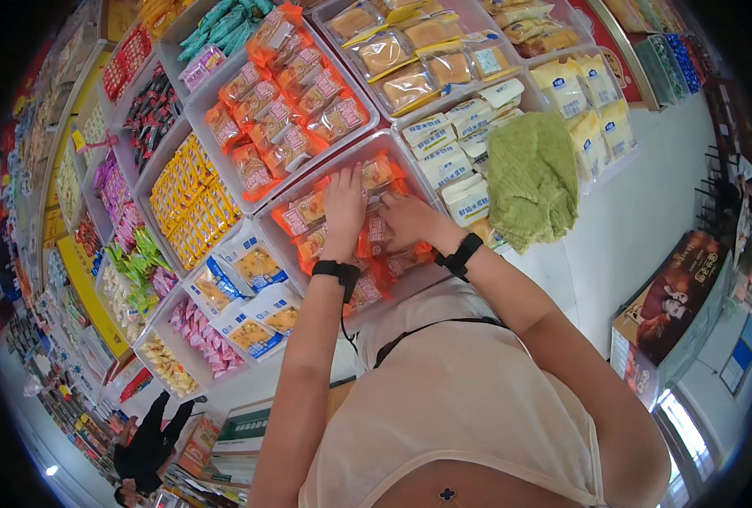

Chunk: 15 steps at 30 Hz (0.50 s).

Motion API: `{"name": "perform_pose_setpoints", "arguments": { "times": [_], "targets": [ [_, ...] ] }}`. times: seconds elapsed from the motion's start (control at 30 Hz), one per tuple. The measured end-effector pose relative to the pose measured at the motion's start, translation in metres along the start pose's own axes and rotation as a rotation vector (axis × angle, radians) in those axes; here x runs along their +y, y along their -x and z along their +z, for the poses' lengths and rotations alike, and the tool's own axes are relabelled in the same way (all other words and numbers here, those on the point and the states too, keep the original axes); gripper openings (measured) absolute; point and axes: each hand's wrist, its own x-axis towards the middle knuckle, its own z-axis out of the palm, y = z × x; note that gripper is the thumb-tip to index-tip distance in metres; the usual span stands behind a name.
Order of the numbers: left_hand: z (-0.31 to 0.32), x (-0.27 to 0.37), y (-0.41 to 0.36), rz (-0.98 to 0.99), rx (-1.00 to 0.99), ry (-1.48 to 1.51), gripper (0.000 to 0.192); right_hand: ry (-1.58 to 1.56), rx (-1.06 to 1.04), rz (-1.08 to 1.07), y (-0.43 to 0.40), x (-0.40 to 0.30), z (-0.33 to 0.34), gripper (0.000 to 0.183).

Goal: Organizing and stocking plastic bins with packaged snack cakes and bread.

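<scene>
A clear plastic bin (pixel 274 254) in front of me holds several orange-wrapped snack packets (pixel 303 214). My left hand (pixel 344 206) lies over the packets in the bin's middle, its fingers stretched towards the far side. What sits beneath that palm is hidden. Just to its right, my right hand (pixel 414 219) curls its fingers on an orange snack packet (pixel 378 233). Both wrists wear black bands. Beyond this bin, another clear bin (pixel 258 204) is filled with similar orange packets (pixel 277 124).
A green cloth (pixel 531 181) drapes over white-wrapped cakes (pixel 443 152) on the right. Packaged bread (pixel 408 86) fills a bin farther back. To the left are yellow-wrapped snacks (pixel 192 200) and blue-and-white packets (pixel 255 263). A person (pixel 150 444) in dark clothes stands at lower left.
</scene>
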Motion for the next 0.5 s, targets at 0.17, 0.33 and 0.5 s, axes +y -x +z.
{"name": "perform_pose_setpoints", "arguments": {
  "times": [0.17,0.33,0.5],
  "targets": [
    [0.027,-0.007,-0.001,-0.036,-0.056,-0.081,0.053,-0.051,0.049,-0.003,-0.005,0.006,0.006,0.068],
    [0.025,-0.004,-0.006,-0.072,-0.149,-0.149,0.052,0.038,0.326,-0.136,0.005,0.013,0.013,0.061],
    [0.02,0.008,-0.002,0.013,-0.057,0.086,0.063,-0.159,0.292,-0.055,0.088,-0.02,-0.042,0.054]
  ]
}}
